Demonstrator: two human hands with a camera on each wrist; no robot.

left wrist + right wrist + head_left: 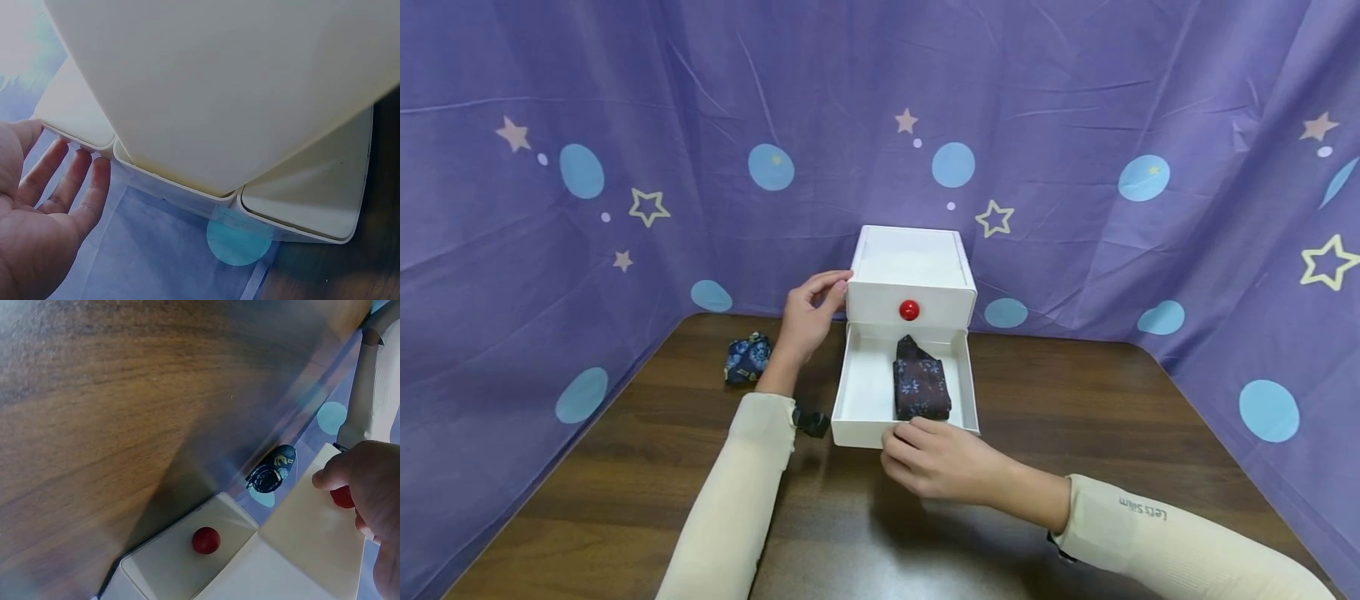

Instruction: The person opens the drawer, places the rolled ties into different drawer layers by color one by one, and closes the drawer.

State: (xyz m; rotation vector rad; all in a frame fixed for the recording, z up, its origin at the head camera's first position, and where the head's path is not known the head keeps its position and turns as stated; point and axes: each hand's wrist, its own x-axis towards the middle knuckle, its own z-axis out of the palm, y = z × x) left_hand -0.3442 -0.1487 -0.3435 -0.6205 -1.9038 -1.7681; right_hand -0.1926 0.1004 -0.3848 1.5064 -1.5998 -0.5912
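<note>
Red knob partly hidden by right hand, tie in drawer

**Brown table bearing a drawer box and a cloth**

The table is surfaced in dark wood grain, its far corners rounded; light is reflected from its nearer part. The white drawer box is stood close to the far edge. To its left, well apart, the folded blue patterned cloth is laid.
</note>
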